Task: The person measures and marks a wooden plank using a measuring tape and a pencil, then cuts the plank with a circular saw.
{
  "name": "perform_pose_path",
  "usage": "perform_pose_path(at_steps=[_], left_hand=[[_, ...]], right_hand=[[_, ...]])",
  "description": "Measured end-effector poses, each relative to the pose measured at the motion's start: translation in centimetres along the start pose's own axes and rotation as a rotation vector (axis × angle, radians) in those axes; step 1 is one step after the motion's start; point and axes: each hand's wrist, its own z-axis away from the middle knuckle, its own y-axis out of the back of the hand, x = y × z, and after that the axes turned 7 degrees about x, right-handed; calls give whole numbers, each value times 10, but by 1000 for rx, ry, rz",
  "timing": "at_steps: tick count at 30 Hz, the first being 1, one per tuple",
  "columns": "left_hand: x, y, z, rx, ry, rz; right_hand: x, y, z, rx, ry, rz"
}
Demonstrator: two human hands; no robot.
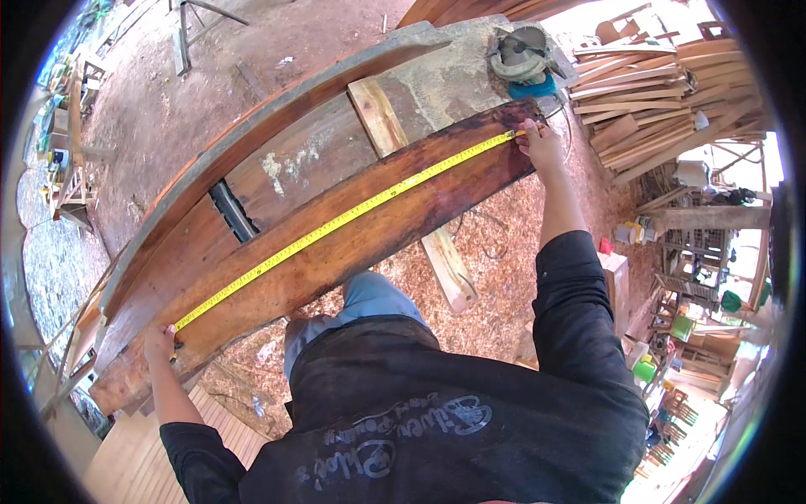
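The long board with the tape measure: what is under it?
A pale plank shows on both sides of the board, apparently passing beneath; a black piece meets its far edge. The board covers the plank's middle, and whether the black piece continues underneath is hidden.

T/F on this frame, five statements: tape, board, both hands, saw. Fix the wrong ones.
1. The yellow tape is stretched along the brown board. True.
2. The left hand hangs free of the tape. False: it holds the tape near the board's left end.
3. A pale plank crosses underneath the board. True.
4. The circular saw lies near the board's left end. False: it sits beyond the right end.
5. The right hand is at the tape's right end. True.
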Motion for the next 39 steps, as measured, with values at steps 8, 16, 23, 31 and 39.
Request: perform_pose_path(at_steps=[8, 16, 23, 31, 39], left_hand=[[-18, -15, -6, 8, 18, 18], [-16, -12, -20, -60, 48, -28], [-6, -4, -9, 1, 18, 5], [-2, -1, -10, -44, 31, -34], [-25, -2, -8, -43, -120, 43]], right_hand=[[-3, -9, -6, -12, 238, 152], [2, -18, -15, 58, 245, 214], [31, 8, -13, 96, 205, 282], [7, -4, -8, 219, 403, 467], [36, 24, 173, 296, 328, 530]])
